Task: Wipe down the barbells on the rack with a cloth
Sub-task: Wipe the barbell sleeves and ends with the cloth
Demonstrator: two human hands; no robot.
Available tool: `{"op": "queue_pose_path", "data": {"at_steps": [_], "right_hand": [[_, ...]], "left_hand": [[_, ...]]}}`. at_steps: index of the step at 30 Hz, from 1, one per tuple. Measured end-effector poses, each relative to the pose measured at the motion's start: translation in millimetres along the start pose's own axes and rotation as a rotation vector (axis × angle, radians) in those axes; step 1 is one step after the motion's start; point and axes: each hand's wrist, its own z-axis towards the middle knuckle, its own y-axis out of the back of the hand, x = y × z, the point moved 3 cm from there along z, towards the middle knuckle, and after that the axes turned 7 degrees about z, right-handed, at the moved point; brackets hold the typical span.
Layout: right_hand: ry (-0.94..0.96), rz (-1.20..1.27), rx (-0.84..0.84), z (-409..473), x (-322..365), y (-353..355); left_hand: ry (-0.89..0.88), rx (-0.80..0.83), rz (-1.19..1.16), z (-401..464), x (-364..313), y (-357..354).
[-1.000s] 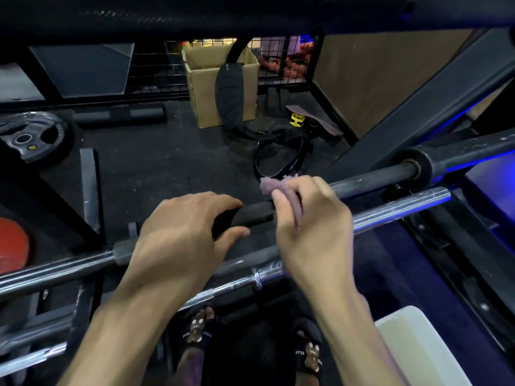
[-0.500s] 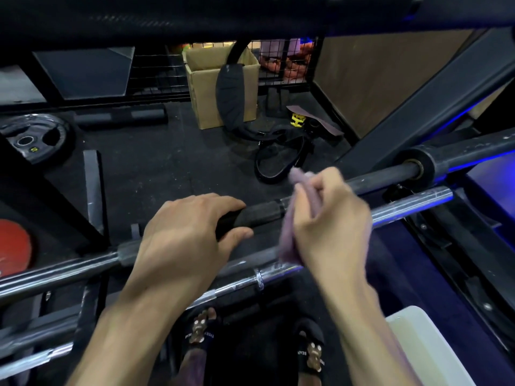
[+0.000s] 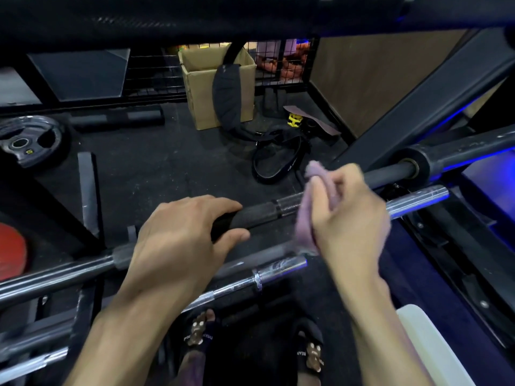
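Observation:
A dark barbell (image 3: pixel 259 215) with a black grip sleeve runs from lower left to upper right across the rack. My left hand (image 3: pixel 178 238) grips that sleeve at the middle. Just to its right, my right hand (image 3: pixel 348 215) holds a mauve cloth (image 3: pixel 305 218) wrapped round the same bar; the hand and cloth are blurred. A chrome barbell (image 3: pixel 278 270) lies parallel, just below and nearer to me. Its right end (image 3: pixel 418 199) shows past my right hand.
A thick black bar collar (image 3: pixel 412 165) sits at the right end against a slanted rack beam (image 3: pixel 434 98). On the floor beyond lie a cardboard box (image 3: pixel 200 87), black belts (image 3: pixel 276 160), a weight plate (image 3: pixel 28 140) and a red plate (image 3: pixel 11 252). A white seat (image 3: pixel 429 344) is at lower right.
My right hand has slid the cloth rightward along the dark bar, away from my left hand. A stretch of knurled bar now shows between them. My left hand has stayed put.

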Motion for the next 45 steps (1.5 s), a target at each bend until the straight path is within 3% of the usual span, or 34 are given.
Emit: {"op": "queue_pose_path", "data": {"at_steps": [2,5,8,15,21,25,30,32,34,35,39,40,42,45], "right_hand": [[0.009,0.052,-0.076,-3,2,0],[0.140,0.095,0.032,-25,28,-15],[0.154,0.046,0.082,-23,19,-14],[0.048,-0.051,-0.153,26,-48,24],[0.367,-0.141,-0.019,9,-21,2],[0.082,-0.107,-0.092,46,-60,27],[0.452,-0.133,-0.015,13,-29,1],[0.355,-0.217,-0.028,33,-47,14],[0.141,-0.182,-0.060,49,-63,25],[0.122,-0.136,-0.074,47,-62,22],[0.420,-0.176,0.024,22,-27,0],[0.403,-0.216,0.067,28,-30,3],[0.234,-0.291,0.092,53,-51,17],[0.043,-0.232,-0.030,70,-64,29]], "left_hand": [[-0.001,0.009,0.007,0,-1,0],[0.008,0.031,0.039,2,-4,1],[0.013,0.041,0.064,6,-10,2],[-0.032,0.055,-0.007,14,-30,-5],[-0.063,0.017,-0.032,22,-47,-13],[-0.074,-0.004,-0.045,22,-51,-15],[-0.109,-0.040,-0.006,28,-59,-19],[-0.101,-0.025,-0.013,28,-61,-19],[-0.107,-0.019,-0.012,28,-60,-18],[-0.109,-0.018,-0.010,28,-61,-18],[-0.112,-0.025,0.004,30,-62,-17],[-0.102,-0.031,-0.007,30,-62,-17],[-0.091,-0.026,-0.027,30,-60,-17],[-0.099,-0.041,-0.027,30,-59,-19]]}}
